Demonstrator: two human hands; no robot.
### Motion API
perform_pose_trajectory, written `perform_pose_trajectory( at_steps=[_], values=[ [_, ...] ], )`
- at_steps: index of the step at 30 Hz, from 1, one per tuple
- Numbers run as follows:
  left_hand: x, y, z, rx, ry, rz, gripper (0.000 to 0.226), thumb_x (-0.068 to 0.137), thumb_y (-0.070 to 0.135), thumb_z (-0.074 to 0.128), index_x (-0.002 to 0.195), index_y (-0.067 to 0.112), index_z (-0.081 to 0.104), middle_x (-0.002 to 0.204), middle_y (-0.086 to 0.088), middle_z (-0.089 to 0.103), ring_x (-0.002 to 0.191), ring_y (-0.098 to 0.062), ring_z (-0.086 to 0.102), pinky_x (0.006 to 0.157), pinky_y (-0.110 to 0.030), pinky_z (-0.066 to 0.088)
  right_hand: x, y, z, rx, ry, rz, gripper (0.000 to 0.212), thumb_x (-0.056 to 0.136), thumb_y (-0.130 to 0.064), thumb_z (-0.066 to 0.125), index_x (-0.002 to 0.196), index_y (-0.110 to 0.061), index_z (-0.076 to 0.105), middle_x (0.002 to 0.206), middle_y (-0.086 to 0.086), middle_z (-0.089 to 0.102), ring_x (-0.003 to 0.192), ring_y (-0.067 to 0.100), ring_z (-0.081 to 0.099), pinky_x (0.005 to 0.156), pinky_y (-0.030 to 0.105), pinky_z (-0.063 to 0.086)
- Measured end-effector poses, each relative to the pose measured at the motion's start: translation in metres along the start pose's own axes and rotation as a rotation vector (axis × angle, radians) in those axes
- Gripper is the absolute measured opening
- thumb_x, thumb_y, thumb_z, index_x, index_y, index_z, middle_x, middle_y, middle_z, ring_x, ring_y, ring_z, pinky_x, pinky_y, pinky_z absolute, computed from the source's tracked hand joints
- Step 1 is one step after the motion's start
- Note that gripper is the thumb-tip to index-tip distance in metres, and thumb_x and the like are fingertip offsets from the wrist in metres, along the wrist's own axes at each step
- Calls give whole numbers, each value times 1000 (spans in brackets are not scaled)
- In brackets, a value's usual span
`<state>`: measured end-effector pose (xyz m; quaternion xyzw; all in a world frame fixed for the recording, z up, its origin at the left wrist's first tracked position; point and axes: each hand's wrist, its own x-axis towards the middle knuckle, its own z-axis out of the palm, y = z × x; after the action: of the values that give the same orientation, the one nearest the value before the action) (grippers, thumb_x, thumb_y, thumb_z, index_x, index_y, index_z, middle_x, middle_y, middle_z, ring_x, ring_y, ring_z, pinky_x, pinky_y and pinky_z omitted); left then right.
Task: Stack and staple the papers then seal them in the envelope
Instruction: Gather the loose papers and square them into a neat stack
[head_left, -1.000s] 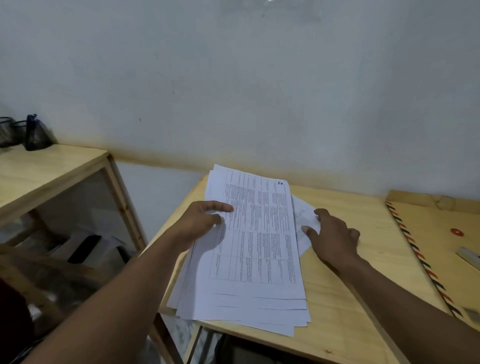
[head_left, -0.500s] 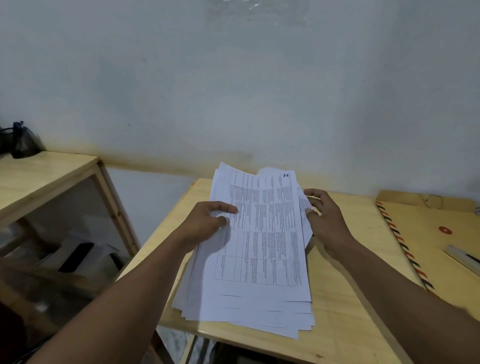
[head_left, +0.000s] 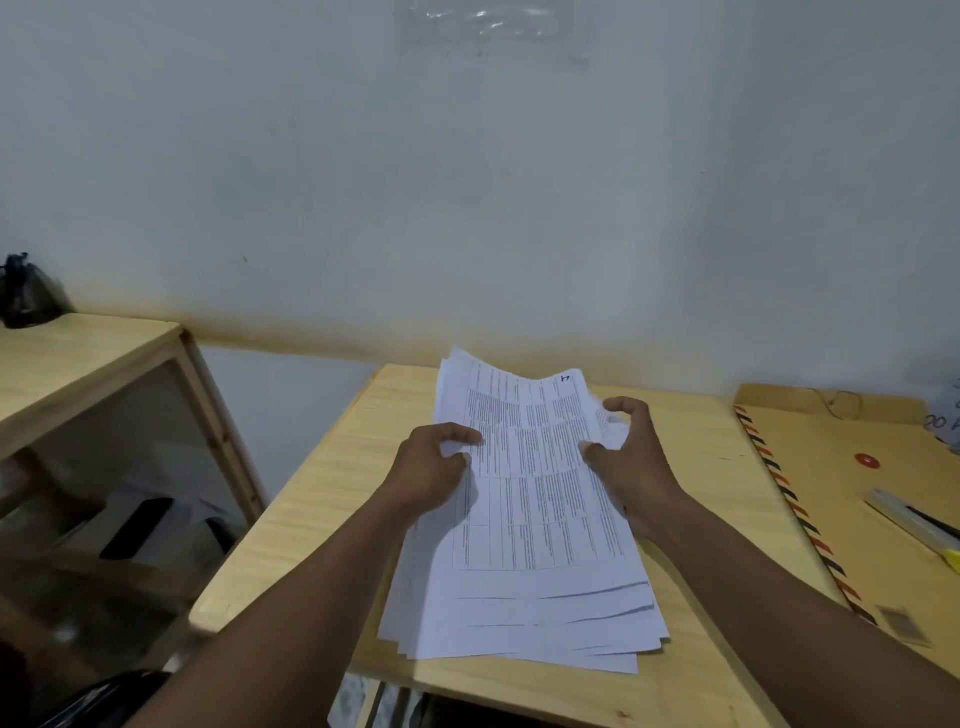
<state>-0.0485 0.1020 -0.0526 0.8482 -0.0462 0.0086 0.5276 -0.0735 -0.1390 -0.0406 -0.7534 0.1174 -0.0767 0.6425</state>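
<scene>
Since the earlier frame the right hand (head_left: 634, 462) has left the stray sheet and come onto the right edge of the papers (head_left: 524, 545), and that sheet is now gathered into the stack. The left hand (head_left: 431, 467) stays on the left edge. Both hands clamp the papers, thumbs on the top sheet and fingers curled round the edges; the fingertips underneath are hidden.

Only the top sheet shows in full; the sheets below appear as fanned strips at the near end. The printed table is too small to read, and so is a handwritten mark at the far right corner.

The stack lies on the bench (head_left: 322, 499) left of its middle, its long axis running from the near edge towards the wall. The near end rests close to the near edge, while the far end curls up off the wood.

The brown envelope (head_left: 857, 519) with a striped border lies at the bench's right side, cut off by the frame. A pale strip (head_left: 906, 522) lies on it, hard to identify
</scene>
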Motion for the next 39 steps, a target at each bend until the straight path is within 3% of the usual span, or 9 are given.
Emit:
perform_pose_trajectory(
  at_steps=[4, 8, 11, 17, 21, 25, 30, 33, 39],
  values=[
    [1, 6, -1, 4, 33, 14, 26, 95, 9, 60, 109, 25, 75, 124, 8, 67, 95, 1, 60, 71, -6, 40, 3, -4, -2, -154, -45, -156, 26, 99, -3, 50, 102, -27, 60, 128, -2, 57, 60, 24, 56, 51, 30, 50],
    [3, 16, -8, -126, 2, 25, 26, 97, 7, 61, 110, 23, 75, 123, 11, 66, 114, -7, 59, 87, -12, 45, 4, -25, -12, -113, -95, -232, 31, 101, -2, 46, 92, -24, 66, 130, -1, 60, 109, 31, 63, 95, 43, 53],
    [3, 24, -15, -313, -75, -52, 28, 97, 7, 62, 112, 28, 74, 127, 15, 64, 113, -3, 60, 83, -14, 50, 8, -41, -18, -100, -141, -254, 34, 101, 1, 44, 90, -20, 68, 126, 3, 64, 105, 53, 60, 95, 62, 52],
    [4, 36, -7, -414, -62, -98, 37, 93, 7, 69, 120, 32, 72, 136, 15, 59, 117, -4, 57, 90, -21, 43, 8, -60, -25, -171, -269, -206, 27, 98, -8, 49, 87, -23, 68, 121, 2, 67, 106, 41, 65, 84, 46, 55],
    [27, 104, 26, -464, -120, 36, 35, 90, 9, 73, 118, 29, 74, 135, 12, 62, 111, -6, 63, 86, -20, 52, 6, -99, -96, -271, -145, -358, 20, 94, -4, 59, 95, -21, 68, 120, -6, 67, 114, 17, 64, 101, 42, 50],
    [27, 124, 20, -315, -49, 289, 27, 89, 2, 72, 106, 22, 77, 118, 19, 70, 115, -1, 64, 87, -17, 54, 1, -119, -103, -369, -98, -536, 26, 90, 3, 60, 98, -18, 71, 100, -10, 72, 97, -14, 60, 91, 13, 37],
    [33, 160, 15, -98, 158, 581, 31, 86, -2, 67, 109, 18, 74, 115, 9, 71, 112, -2, 63, 93, -5, 43, 4, -141, -114, -232, 31, -672, 20, 88, 2, 63, 95, -13, 74, 93, 4, 75, 89, 12, 69, 81, 26, 53],
    [29, 166, 29, -80, 174, 580, 29, 87, 1, 68, 109, 20, 73, 116, 10, 70, 114, -3, 61, 87, 4, 36, -2, -128, -123, -154, 77, -639, 20, 87, 4, 64, 90, -13, 75, 89, 4, 74, 80, 9, 66, 73, 29, 53],
    [14, 145, 61, -175, 125, 482, 27, 89, 7, 66, 103, 28, 73, 112, 17, 71, 114, -4, 63, 101, -44, 52, -18, -84, -125, -32, 189, -530, 27, 86, 8, 63, 82, -16, 74, 92, -12, 71, 85, -11, 64, 85, 20, 48]
  ],
)
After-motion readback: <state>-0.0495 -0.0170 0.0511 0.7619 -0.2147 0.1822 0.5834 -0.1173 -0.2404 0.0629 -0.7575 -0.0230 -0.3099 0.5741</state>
